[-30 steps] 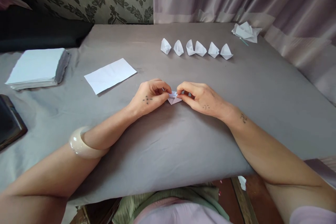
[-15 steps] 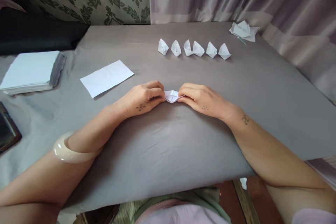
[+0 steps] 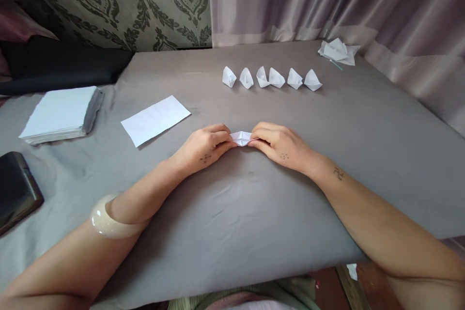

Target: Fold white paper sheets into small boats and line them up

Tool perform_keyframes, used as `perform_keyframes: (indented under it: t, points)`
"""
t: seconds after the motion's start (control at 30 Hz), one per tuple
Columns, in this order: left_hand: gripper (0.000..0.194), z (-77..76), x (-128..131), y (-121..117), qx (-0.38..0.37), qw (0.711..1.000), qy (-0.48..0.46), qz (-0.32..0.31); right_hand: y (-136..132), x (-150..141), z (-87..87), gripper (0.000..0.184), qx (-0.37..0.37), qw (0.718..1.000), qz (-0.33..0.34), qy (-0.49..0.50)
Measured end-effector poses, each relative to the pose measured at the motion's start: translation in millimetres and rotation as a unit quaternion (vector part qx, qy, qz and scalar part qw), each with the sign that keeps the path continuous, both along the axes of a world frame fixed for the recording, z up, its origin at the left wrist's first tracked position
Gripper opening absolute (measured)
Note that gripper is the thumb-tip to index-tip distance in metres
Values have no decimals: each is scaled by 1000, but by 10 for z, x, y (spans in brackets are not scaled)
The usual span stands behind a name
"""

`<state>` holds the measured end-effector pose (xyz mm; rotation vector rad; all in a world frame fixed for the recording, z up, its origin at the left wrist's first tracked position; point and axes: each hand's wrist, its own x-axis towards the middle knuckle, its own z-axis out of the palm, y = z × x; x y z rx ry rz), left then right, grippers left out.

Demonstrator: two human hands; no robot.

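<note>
Between my hands is a small folded white paper boat [image 3: 241,138], pinched at both ends, its creased middle showing. My left hand [image 3: 210,144] is closed on its left end, thumb and fingers pressed together. On the other end, my right hand [image 3: 278,141] grips the paper the same way. The tips of the boat are hidden under my fingers. Beyond my hands, several finished paper boats [image 3: 246,78] stand in a row. A flat white sheet of paper [image 3: 156,121] lies to the left of my left hand.
A thick stack of white paper [image 3: 60,114] sits at the left, with a dark phone-like object [image 3: 18,191] nearer me. At the far right corner lies a pile of folded paper [image 3: 338,51] with a thin pale-green stick. Grey cloth [image 3: 218,232] covers the table; curtains [image 3: 290,0] hang behind.
The view has tilted, so everything sits slightly lower and further right. Both hands keep their hold on the paper boat, whose middle looks a little flatter.
</note>
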<state>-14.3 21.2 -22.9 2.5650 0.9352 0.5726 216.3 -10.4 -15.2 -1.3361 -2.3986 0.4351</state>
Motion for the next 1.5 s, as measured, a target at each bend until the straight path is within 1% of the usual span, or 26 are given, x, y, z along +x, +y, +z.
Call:
perform_keyframes:
  t: [0.07,0.2,0.3,0.37,0.5,0.57,0.63,0.73,0.83,0.93,1.0,1.13,1.2,1.3,1.4,1.5]
  points:
    - [27,20,10,-1,-14,1000,-3,11,-1,3,0,18,1,1000,-4,5]
    - [36,55,61,-22,-27,999,0,45,-23,-26,7,13,14,1000,-20,-11]
    - [32,70,104,-23,-37,997,12,66,-31,-43,12,11,15,999,-25,-27]
    - [29,91,121,-9,-52,996,28,65,-28,-46,15,12,12,999,-23,-35]
    - [26,196,145,15,-72,993,90,24,-21,-42,21,15,5,999,-18,-37]
    - [27,269,166,4,-63,989,135,2,-19,-44,25,16,-3,999,-18,-36]
    - [27,328,197,-25,-33,983,179,-9,-20,-48,27,17,-10,999,-15,-36]
    - [28,344,251,-71,19,977,211,-8,-23,-51,20,18,-7,999,-11,-36]
    - [28,268,284,-71,34,985,171,18,-26,-44,3,19,3,999,-8,-38]
    - [24,170,287,-25,3,994,87,64,-30,-39,-8,20,11,999,-6,-42]
    - [22,129,287,4,-28,995,43,89,-34,-42,-9,20,17,999,-5,-50]
    - [19,111,306,17,-93,985,16,144,-49,-54,-2,20,24,997,-5,-69]
    - [18,111,315,13,-107,981,19,163,-61,-57,2,20,27,997,-4,-76]
    - [18,106,314,11,-95,983,27,156,-82,-61,15,18,45,996,-9,-75]
    - [17,110,307,11,-90,985,21,145,-100,-93,38,17,89,994,-5,-59]
    - [15,130,312,4,-98,983,21,154,-112,-173,54,19,133,989,11,-69]
